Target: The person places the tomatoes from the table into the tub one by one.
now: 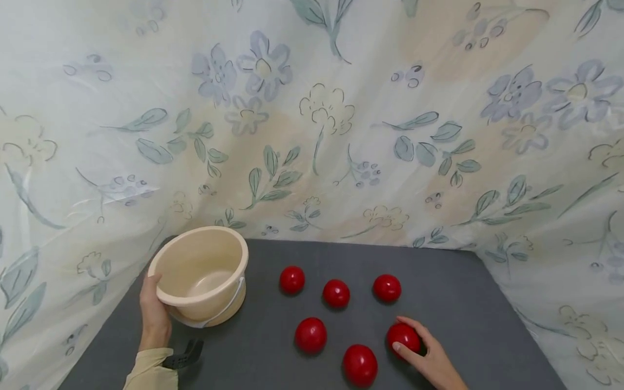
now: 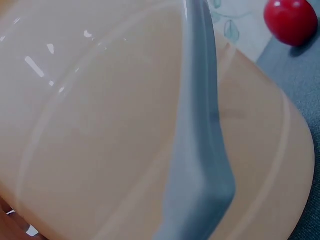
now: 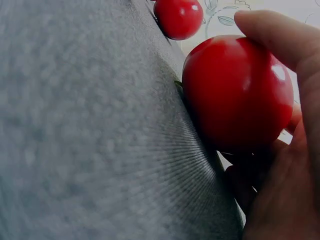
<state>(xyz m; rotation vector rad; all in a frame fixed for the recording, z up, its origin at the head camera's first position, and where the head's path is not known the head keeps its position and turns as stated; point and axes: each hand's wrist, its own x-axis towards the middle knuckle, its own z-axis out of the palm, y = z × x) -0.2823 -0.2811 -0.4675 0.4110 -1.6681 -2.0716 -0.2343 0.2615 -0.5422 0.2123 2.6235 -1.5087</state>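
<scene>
Right hand at 5 o'clock pinches tomato; left hand at 8 o'clock pinches bucket rim, apparently for steadiness

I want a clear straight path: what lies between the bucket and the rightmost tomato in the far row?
The head view shows two: from the bucket, first the row's left tomato, then its middle tomato.

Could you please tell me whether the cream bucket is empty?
The bucket looks empty: the head view shows bare inner wall and floor, though the near rim hides some.
</scene>
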